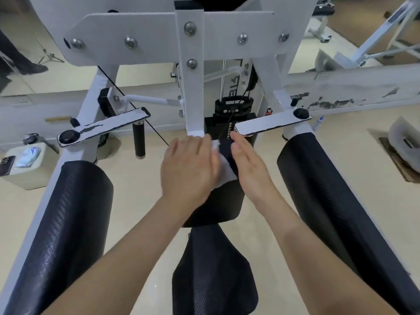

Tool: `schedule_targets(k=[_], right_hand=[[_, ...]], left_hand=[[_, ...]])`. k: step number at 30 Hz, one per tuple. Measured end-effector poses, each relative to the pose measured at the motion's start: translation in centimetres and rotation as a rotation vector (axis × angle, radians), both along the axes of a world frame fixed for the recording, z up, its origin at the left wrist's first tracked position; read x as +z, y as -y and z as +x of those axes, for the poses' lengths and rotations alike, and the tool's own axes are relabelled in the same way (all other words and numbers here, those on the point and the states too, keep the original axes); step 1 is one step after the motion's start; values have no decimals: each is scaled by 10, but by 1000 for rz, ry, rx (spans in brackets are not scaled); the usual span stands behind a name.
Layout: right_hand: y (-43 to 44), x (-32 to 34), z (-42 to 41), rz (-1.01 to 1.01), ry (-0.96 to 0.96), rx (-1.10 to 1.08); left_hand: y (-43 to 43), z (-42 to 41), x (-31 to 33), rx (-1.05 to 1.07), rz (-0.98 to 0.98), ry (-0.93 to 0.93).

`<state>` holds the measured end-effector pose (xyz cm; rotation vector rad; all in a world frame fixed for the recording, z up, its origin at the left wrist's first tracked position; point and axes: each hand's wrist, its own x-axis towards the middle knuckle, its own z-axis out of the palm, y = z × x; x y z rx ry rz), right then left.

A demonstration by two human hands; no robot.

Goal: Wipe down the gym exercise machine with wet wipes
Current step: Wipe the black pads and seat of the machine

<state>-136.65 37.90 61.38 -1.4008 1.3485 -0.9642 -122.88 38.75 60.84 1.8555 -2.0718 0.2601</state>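
One white wet wipe point(225, 172) lies near the top edge of the single black centre pad point(218, 205), pressed under the flat left hand point(188, 167). The right hand point(247, 164), fingers straight and together, is at the pad's right edge, just beside the wipe. Two long black side pads point(68, 223) flank them, with strips of open floor point(136, 201) between.

No text reads clearly; blurred lettering on the machine's point(190, 92) far panel point(236, 84), above the weight stack point(231, 125), is illegible.

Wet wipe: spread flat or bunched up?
Spread flat: the wet wipe lies as a sheet on the black pad under the left hand.
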Motion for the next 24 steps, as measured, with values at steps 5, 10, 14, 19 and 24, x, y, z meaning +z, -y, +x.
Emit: schedule_targets(k=[5, 10, 14, 19, 24], right_hand=[[2, -3, -18, 340, 701, -322], [-38, -16, -31, 181, 403, -463], [-49, -18, -18, 44, 241, -327], [-68, -26, 0, 23, 227, -320], [-101, -52, 9, 189, 334, -539]], left_hand=[[19, -73, 17, -295, 135, 512], [18, -67, 13, -512, 139, 865], [16, -11, 14, -457, 24, 488], [-4, 34, 2, -441, -122, 559], [16, -4, 0, -711, -295, 1060]])
